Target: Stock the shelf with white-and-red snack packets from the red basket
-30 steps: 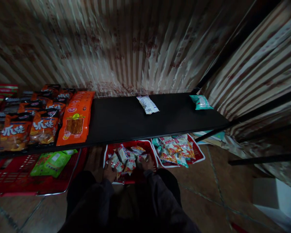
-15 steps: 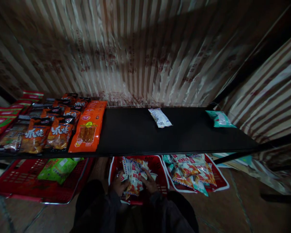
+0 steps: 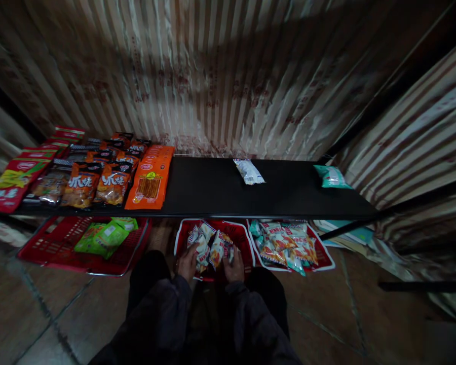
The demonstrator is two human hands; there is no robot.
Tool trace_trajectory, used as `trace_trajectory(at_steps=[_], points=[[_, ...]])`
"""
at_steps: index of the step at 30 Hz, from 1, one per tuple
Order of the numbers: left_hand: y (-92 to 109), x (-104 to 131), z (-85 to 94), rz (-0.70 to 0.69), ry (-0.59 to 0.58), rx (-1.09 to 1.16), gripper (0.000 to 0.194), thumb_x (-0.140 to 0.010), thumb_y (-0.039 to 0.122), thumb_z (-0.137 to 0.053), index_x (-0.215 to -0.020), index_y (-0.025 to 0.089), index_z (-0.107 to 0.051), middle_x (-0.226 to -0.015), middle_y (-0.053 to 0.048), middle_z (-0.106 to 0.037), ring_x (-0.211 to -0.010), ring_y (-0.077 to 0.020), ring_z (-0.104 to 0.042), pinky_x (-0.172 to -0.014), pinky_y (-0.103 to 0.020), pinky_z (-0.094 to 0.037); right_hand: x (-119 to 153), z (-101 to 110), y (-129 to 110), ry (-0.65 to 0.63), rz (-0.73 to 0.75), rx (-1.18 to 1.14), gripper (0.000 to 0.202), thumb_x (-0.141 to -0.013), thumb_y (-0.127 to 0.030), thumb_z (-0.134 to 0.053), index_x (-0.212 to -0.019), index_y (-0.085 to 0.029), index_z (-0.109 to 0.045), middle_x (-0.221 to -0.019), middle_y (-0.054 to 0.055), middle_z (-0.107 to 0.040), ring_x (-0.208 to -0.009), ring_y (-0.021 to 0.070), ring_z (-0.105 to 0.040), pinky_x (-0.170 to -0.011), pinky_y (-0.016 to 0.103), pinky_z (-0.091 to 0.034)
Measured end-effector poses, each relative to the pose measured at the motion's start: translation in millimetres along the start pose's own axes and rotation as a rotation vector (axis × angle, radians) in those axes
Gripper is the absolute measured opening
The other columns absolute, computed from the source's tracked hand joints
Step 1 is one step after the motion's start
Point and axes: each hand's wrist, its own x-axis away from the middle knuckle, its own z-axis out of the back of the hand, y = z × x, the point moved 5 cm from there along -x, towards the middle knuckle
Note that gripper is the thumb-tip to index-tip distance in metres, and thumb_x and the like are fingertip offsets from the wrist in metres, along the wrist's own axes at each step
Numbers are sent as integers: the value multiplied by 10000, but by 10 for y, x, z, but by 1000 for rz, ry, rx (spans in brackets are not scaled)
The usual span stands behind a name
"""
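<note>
Action at lower centre!

Left hand (image 3: 187, 263) and right hand (image 3: 234, 265), fingers half curled, touch white-and-red packets (image 3: 216, 249) from either side; whether either grips one, I can't tell. Those packets lie in the red basket (image 3: 246, 248), lower centre. Beyond, black shelf (image 3: 209, 190) across mid-frame, pale packet (image 3: 250, 172) on it; striped sheeting (image 3: 190, 76) fills the top.

"烧" on black-and-orange snack packets (image 3: 113, 188)
</note>
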Motion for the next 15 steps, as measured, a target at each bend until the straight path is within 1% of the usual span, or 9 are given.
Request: trace_trajectory(at_steps=[2,4,7,9,11,12,13,15], points=[[19,40,43,-12,38,41,425,-825,145,-388,-1206,200,-567,-1261,-62,-579,-1156,-183,-534,-1001,-310,-406,88,36,-63,36,3,43,595,-749,-401,-461,-1278,-130,-479,-1366,157,-438,-1311,309,-326,-1052,489,-286],[57,63,80,-9,47,83,447,-819,119,-378,-1231,168,-544,-1264,-83,-572,-1147,-184,-539,-993,-317,-413,163,52,-176,28,29,19,543,-752,-384,-466,-1233,-138,-525,-1356,148,-453,-1306,298,-338,-1062,482,-279],[153,67,131,47,49,166,464,-815,117,-404,-1262,175,-514,-1205,-83,-608,-1086,-180,-573,-943,-311,-451,240,41,-419,-78,71,-113,546,-767,-425,-480,-1248,-169,-515,-1314,112,-509,-1264,259,-410,-1058,447,-308],[230,52,152,114,55,244,468,-807,137,-443,-1266,199,-512,-1141,-70,-637,-984,-174,-618,-854,-285,-502,272,22,-608,-182,86,-201,596,-748,-465,-531,-1283,-206,-481,-1305,84,-526,-1237,243,-448,-1047,433,-331],[299,32,168,196,83,342,471,-797,155,-470,-1264,209,-513,-1078,-60,-652,-855,-156,-643,-746,-258,-538,281,18,-792,-248,113,-249,674,-697,-489,-607,-1299,-222,-465,-1316,79,-520,-1249,250,-439,-1059,425,-318],[330,21,177,230,103,391,472,-791,160,-480,-1259,210,-516,-1058,-56,-653,-812,-145,-642,-703,-247,-545,272,21,-861,-260,114,-270,701,-679,-499,-628,-1303,-224,-460,-1318,80,-518,-1260,252,-427,-1064,419,-312],[362,9,187,253,117,434,470,-784,162,-492,-1251,210,-524,-1048,-53,-652,-789,-137,-636,-673,-237,-547,253,31,-902,-251,91,-303,715,-676,-512,-630,-1307,-224,-454,-1315,81,-519,-1262,250,-427,-1060,409,-321],[423,-19,215,273,126,485,452,-759,158,-522,-1207,204,-560,-1046,-53,-644,-767,-129,-622,-629,-222,-543,194,54,-907,-204,-6,-411,705,-700,-554,-587,-1310,-230,-444,-1278,80,-546,-1220,240,-476,-1008,384,-388]])
